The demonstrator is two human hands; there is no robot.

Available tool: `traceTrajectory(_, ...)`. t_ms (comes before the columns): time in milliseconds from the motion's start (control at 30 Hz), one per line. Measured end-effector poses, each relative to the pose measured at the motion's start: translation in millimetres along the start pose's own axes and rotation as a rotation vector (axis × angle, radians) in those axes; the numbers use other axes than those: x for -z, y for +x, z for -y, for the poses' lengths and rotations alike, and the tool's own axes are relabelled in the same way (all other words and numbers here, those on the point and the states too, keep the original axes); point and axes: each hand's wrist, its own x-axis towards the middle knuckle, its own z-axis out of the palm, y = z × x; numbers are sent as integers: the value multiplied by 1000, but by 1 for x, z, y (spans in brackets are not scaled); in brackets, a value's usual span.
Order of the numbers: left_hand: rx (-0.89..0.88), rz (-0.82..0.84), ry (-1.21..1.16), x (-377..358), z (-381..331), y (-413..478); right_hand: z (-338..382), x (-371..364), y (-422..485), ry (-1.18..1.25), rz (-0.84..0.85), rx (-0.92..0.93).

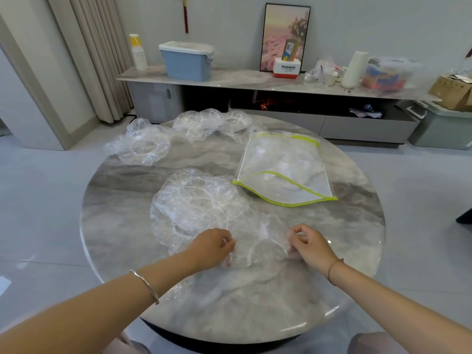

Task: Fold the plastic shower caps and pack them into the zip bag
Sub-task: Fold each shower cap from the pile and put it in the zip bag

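the left hand point(214, 245) and the right hand point(310, 245) are over the near part of the round marble table point(357, 251). each has its fingers curled in, pinching an edge of the held shower cap point(258, 241), a clear film stretched between them and lying on the tabletop. a thin bangle point(145, 286) sits on the left wrist and a cord bracelet point(334, 269) on the right.

just beyond the left hand, touching the held cap, lies a crumpled shower cap point(196, 200) with its elastic rim showing. to its right, near the middle of the table, lies the zip bag point(283, 172), clear with yellow-green trim that bows into a lens shape at its near end; pale plastic shows inside.

farther off, a loose cap point(145, 148) rests near the left edge, and a heap of caps point(212, 123) sits at the far edge. beyond the table, a low cabinet point(229, 80) carries a blue bin point(187, 65), a framed picture point(286, 29) and a white roll point(355, 70).
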Motion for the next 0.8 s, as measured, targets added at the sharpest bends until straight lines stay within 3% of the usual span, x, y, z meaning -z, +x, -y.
traceTrajectory(100, 69, 17, 30, 1, -1, 2, -5, 2, 2, -152, -44, -11)
traceTrajectory(200, -8, -108, 312, 1, -8, 2, -5, 3, 2, -401, -77, 57)
traceTrajectory(300, -416, -398, 480, 0, -15, 7, 1, 1, -1, -419, -173, 270)
traceTrajectory(400, -787, -373, 658, -9, -12, 19, 4, -5, -4, -550, -94, 508)
traceTrajectory(433, -800, -308, 713, -12, -7, 22, 2, -7, -4, -615, -47, 524)
traceTrajectory(600, -526, 44, 736, -18, 9, 21, -9, -7, -2, -916, 160, 365)
traceTrajectory(800, -419, 128, 749, -22, 12, 16, -19, 2, -1, -1008, 207, 305)
